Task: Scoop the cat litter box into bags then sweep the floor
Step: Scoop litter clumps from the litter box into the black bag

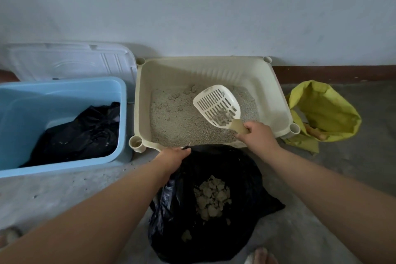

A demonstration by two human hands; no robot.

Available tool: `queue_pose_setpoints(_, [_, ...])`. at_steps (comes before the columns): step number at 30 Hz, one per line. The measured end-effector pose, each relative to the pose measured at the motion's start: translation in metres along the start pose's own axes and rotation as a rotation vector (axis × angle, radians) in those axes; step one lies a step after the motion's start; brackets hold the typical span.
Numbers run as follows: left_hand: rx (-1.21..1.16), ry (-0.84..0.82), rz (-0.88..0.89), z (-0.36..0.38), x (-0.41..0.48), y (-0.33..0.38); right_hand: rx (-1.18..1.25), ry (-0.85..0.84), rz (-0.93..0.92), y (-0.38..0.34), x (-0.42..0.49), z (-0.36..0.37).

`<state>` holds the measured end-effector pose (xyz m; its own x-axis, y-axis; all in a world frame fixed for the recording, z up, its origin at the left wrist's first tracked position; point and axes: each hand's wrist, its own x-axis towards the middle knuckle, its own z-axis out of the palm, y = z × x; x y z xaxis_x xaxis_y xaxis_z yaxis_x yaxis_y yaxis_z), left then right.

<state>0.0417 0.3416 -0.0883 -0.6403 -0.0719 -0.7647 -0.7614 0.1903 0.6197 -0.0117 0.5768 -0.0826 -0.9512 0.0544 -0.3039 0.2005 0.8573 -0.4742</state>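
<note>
A cream litter box (276, 96) stands against the wall, its floor covered in grey litter (171, 120). My right hand (258, 136) grips the handle of a white slotted scoop (216, 103), held over the litter with small clumps at its near end. In front of the box lies an open black bag (242, 178) with a pile of litter clumps (212, 197) inside. My left hand (174, 157) holds the bag's rim at its far left edge.
A light blue tub (64, 90) with a black bag (81, 133) inside sits on the left, a white lid (70, 62) behind it. A yellow-green bag (327, 111) lies right of the box. Loose litter grains dot the concrete floor (64, 193).
</note>
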Motion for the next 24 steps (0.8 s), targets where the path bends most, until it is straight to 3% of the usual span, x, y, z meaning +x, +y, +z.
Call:
queue_pose_setpoints(6, [-0.066,-0.008,-0.025,-0.002,0.003,-0.002,-0.023,-0.019,-0.156,0.014,-0.021,-0.006])
queue_pose_setpoints(17, [-0.251,-0.018,-0.137,-0.008,0.004,-0.006,-0.339,-0.125,-0.437,0.042,-0.054,0.006])
queue_pose_setpoints(24, [-0.224,-0.013,-0.138,-0.006,0.008,-0.005,-0.241,-0.088,-0.319,0.038,-0.048,0.003])
